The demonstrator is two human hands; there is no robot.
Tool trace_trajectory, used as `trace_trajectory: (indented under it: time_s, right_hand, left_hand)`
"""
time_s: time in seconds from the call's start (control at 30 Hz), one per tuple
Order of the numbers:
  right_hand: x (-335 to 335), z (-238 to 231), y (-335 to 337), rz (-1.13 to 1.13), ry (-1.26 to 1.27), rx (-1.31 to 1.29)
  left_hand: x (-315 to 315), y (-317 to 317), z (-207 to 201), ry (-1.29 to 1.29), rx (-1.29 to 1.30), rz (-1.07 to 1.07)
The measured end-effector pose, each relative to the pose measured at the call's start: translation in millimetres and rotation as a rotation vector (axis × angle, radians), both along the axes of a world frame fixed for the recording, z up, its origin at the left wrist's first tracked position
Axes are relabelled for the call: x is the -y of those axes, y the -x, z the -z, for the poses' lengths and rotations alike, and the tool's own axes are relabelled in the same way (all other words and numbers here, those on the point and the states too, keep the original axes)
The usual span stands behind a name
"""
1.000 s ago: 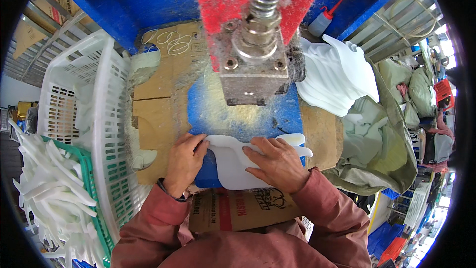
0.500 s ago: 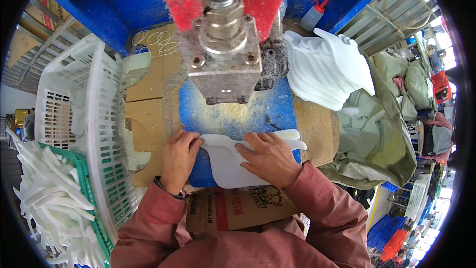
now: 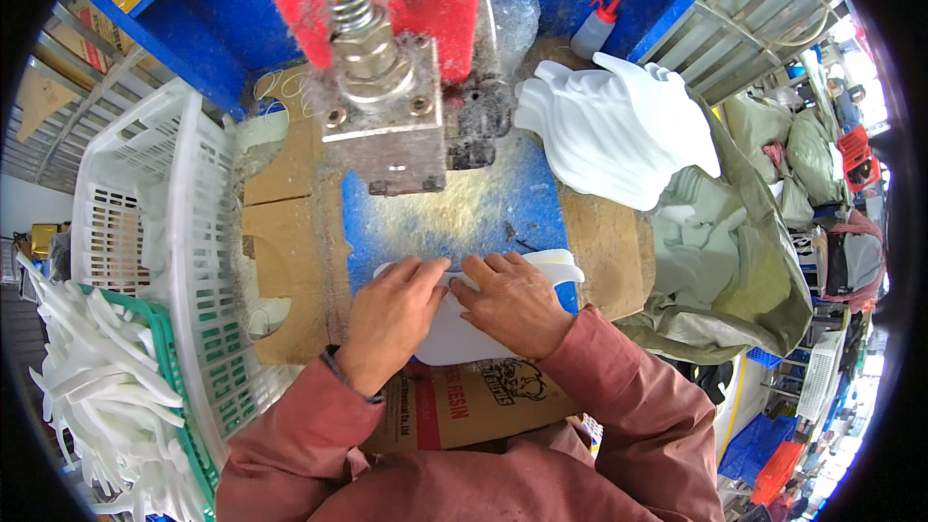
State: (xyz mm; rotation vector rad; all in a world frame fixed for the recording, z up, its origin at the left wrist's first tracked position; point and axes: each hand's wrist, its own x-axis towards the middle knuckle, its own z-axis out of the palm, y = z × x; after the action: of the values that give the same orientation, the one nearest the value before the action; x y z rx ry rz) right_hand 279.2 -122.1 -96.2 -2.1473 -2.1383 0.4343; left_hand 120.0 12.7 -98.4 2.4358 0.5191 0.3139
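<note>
A flat, curved white foam-like piece (image 3: pixel 462 338) lies at the near edge of the blue board (image 3: pixel 464 222). My left hand (image 3: pixel 398 314) grips its upper edge near the middle, fingers bent and close together. Beside it, my right hand (image 3: pixel 514 307) holds the same edge, its thumb almost meeting the left hand's fingers. A narrow white end (image 3: pixel 556 259) sticks out past the right hand. Much of the piece's upper part is hidden under both hands. Ahead of them hangs the metal press head (image 3: pixel 382 135), on a red arm, above the pale-dusted board.
To the right, a stack of white shaped pieces (image 3: pixel 619 135) stands by an open sack (image 3: pixel 773 309) of similar pieces. On the left are a white slotted crate (image 3: pixel 184 232) and a green basket (image 3: pixel 159 329) heaped with white strips. A red-tipped bottle (image 3: pixel 593 34) stands at the back.
My left hand has moved right from the piece's left end toward its middle, close to my right hand. The press head has swung left, uncovering a clear bottle behind it.
</note>
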Motion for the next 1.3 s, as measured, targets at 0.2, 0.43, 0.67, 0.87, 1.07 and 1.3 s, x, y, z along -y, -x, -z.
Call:
trace_trajectory:
  time_s: [0.2, 0.43, 0.67, 0.87, 1.07, 1.3]
  right_hand:
    - [40.3, -22.7, -13.8, 0.196, -0.159, -0.078]
    - [73.4, -13.6, -29.3, 0.679, -0.284, -0.691]
    - [62.9, 13.8, -33.1, 0.650, -0.449, -0.509]
    - [57.1, 24.3, -33.6, 0.642, -0.473, -0.401]
    - [53.5, 29.7, -33.9, 0.588, -0.465, -0.255]
    - [50.5, 31.3, -35.2, 0.562, -0.409, -0.177]
  left_hand:
    - [4.8, -5.7, 19.7, -0.014, -0.121, 0.006]
    - [7.1, -4.7, 20.1, -0.038, -0.104, 0.037]
    - [11.9, -4.9, 16.2, -0.060, -0.133, 0.018]
    - [15.5, -7.2, 18.5, -0.105, -0.104, -0.013]
    - [17.9, -7.4, 19.0, -0.097, -0.092, -0.033]
    - [18.3, -7.0, 22.6, -0.131, -0.067, -0.028]
